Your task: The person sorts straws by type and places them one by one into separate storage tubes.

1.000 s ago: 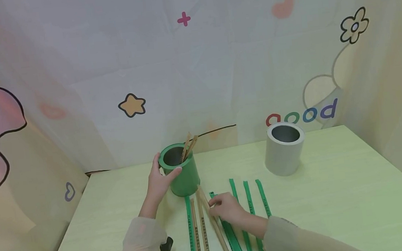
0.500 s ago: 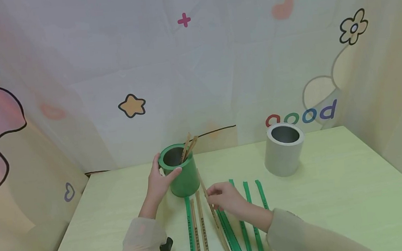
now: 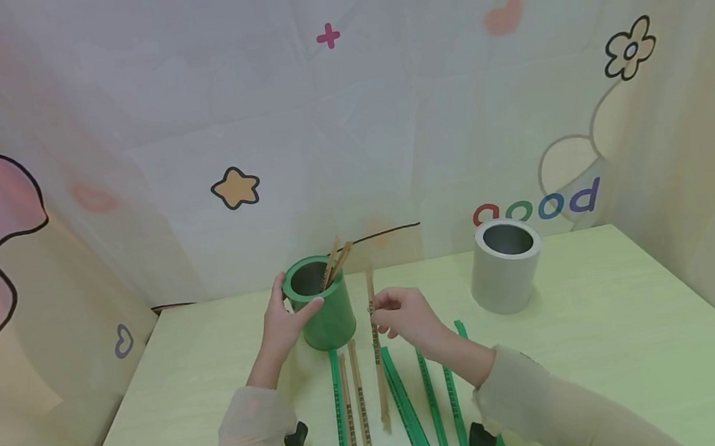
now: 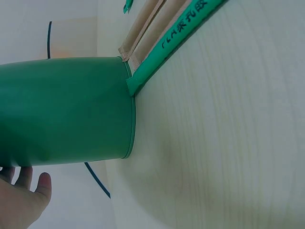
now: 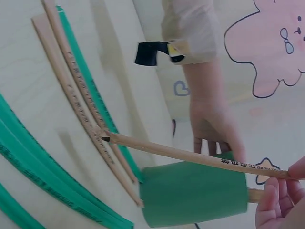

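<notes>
My left hand [image 3: 281, 331] holds a green cylindrical container [image 3: 333, 320] near its rim, thumb in front and fingers at the far side. Several brown straws [image 3: 340, 262] lean inside it, their tops above the rim. With thumb and fingertips, my right hand [image 3: 410, 318] pinches a brown paper-wrapped straw [image 3: 380, 371] just right of the container. In the right wrist view this straw [image 5: 190, 154], printed with dark characters, slants across the green container [image 5: 190, 195]. In the left wrist view my left fingers [image 4: 44, 185] touch the container's side [image 4: 62, 109].
A green straw [image 3: 340, 411] and two brown straws [image 3: 361, 409] lie in front of the green container. Further right lie several green wrapped straws [image 3: 411, 412], partly under my right arm. A white cylindrical container [image 3: 506, 273] stands back right, near the patterned curtain [image 3: 388, 141].
My right hand has lifted the brown straw off the table, moving it up and away from me; the straw now stands straighter beside the green container. My left hand has stayed in place.
</notes>
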`<state>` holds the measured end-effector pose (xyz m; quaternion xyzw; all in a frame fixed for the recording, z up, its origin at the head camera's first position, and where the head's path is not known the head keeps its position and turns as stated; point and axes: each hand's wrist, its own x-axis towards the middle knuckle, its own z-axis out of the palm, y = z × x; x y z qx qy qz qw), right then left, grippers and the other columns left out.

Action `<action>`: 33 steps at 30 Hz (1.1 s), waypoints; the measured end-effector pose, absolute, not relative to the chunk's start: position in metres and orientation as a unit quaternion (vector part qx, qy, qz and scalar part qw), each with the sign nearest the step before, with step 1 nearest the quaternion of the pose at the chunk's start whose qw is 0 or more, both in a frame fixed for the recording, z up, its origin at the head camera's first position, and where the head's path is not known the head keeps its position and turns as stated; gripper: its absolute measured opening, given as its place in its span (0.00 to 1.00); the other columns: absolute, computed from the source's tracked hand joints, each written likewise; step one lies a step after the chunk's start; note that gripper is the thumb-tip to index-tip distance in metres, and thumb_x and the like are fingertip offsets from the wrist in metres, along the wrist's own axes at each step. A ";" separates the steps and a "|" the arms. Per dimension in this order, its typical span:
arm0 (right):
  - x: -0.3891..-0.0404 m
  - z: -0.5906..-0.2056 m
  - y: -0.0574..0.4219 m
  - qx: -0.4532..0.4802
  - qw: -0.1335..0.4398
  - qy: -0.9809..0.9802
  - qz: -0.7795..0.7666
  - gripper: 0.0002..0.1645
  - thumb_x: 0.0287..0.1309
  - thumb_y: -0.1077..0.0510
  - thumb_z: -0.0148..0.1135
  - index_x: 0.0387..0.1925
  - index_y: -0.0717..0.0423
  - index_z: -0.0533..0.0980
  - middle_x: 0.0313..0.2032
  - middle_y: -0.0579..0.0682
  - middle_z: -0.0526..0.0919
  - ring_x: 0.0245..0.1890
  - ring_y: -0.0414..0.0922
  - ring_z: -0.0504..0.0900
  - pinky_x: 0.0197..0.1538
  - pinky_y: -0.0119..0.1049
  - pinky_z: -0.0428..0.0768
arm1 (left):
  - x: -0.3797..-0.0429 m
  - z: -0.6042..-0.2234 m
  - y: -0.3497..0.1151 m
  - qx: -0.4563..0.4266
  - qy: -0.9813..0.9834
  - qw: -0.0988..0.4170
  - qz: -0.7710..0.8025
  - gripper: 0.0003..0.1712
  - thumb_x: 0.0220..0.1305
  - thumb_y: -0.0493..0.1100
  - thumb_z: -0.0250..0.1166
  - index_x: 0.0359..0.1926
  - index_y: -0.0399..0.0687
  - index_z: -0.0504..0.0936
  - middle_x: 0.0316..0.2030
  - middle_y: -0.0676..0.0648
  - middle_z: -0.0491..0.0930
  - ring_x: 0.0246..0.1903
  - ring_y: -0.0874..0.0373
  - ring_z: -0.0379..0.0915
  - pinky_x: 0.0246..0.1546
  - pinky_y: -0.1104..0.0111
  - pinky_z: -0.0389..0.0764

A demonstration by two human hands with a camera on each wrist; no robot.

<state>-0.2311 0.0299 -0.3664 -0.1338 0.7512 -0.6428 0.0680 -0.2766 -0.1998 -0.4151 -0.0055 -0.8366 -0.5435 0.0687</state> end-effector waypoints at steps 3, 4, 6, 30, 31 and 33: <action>-0.236 -0.357 0.032 -0.131 0.053 0.739 -0.658 0.05 0.49 0.67 0.51 0.29 0.66 0.72 0.24 0.48 0.77 0.21 0.41 0.75 0.25 0.31 0.75 | -0.277 -0.416 -0.200 -0.006 -0.837 0.070 -0.542 0.55 0.46 0.61 0.65 0.68 0.58 0.41 0.67 0.46 0.49 0.67 0.49 0.41 0.61 0.45 0.49; -0.237 -0.353 0.033 -0.131 0.048 0.736 -0.662 0.06 0.49 0.67 0.51 0.30 0.66 0.72 0.24 0.48 0.76 0.22 0.41 0.75 0.25 0.30 0.75 | -0.277 -0.416 -0.200 -0.006 -0.838 0.070 -0.542 0.55 0.46 0.61 0.65 0.68 0.57 0.41 0.67 0.46 0.49 0.67 0.49 0.41 0.61 0.45 0.49; -0.240 -0.346 0.034 -0.125 0.037 0.730 -0.670 0.06 0.50 0.67 0.50 0.31 0.67 0.72 0.24 0.47 0.76 0.23 0.40 0.75 0.26 0.30 0.75 | -0.277 -0.416 -0.200 -0.006 -0.837 0.070 -0.542 0.55 0.46 0.61 0.65 0.68 0.57 0.41 0.67 0.46 0.49 0.67 0.49 0.41 0.61 0.44 0.49; -0.256 -0.296 0.039 -0.104 -0.070 0.621 -0.774 0.05 0.53 0.67 0.53 0.25 0.56 0.70 0.20 0.41 0.75 0.23 0.36 0.74 0.27 0.26 0.74 | -0.277 -0.415 -0.200 -0.010 -0.836 0.068 -0.545 0.56 0.46 0.62 0.65 0.68 0.57 0.40 0.67 0.45 0.48 0.67 0.49 0.40 0.61 0.45 0.48; -0.256 -0.296 0.038 -0.103 -0.076 0.617 -0.776 0.06 0.53 0.67 0.53 0.25 0.55 0.70 0.20 0.41 0.75 0.23 0.36 0.74 0.28 0.26 0.74 | -0.277 -0.415 -0.200 -0.011 -0.836 0.068 -0.544 0.56 0.46 0.61 0.65 0.68 0.57 0.40 0.67 0.45 0.48 0.67 0.49 0.40 0.61 0.45 0.48; -0.257 -0.296 0.037 -0.103 -0.086 0.606 -0.784 0.07 0.52 0.68 0.53 0.23 0.54 0.71 0.19 0.41 0.75 0.23 0.36 0.75 0.28 0.26 0.74 | -0.276 -0.416 -0.200 -0.012 -0.837 0.068 -0.543 0.56 0.47 0.61 0.64 0.68 0.57 0.40 0.67 0.45 0.48 0.67 0.49 0.40 0.61 0.45 0.48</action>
